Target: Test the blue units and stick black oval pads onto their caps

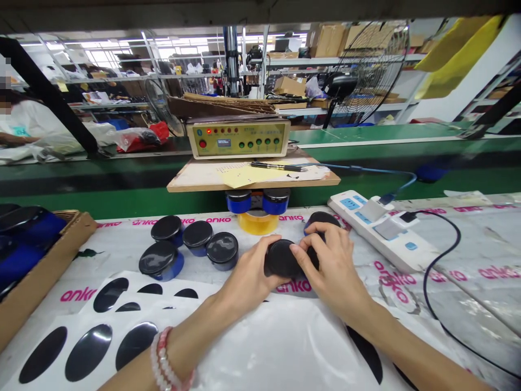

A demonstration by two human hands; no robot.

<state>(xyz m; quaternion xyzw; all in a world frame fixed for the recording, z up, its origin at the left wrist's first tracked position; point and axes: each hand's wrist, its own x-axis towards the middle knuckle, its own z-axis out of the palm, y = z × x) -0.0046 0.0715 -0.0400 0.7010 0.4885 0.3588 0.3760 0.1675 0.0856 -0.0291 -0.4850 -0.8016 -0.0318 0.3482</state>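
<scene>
A round black-topped puck [281,258] lies on the plastic-covered bench at centre. My left hand [249,276] is curled round its left side. My right hand [330,262] wraps its right side, with thumb and fingertips pressing on the black top. Another round black-topped piece [322,219] sits just behind my right fingers. To the left stand several more black-topped blue pucks [196,237]. White sheets carrying black oval stickers [88,351] lie at the front left.
A test box with coloured lights [237,138] rests on a wooden shelf [252,179] with a pen. Under it sit two blue pucks and a yellow tape roll [254,222]. A white power strip [382,228] and black cable lie right. A cardboard box [36,271] stands left.
</scene>
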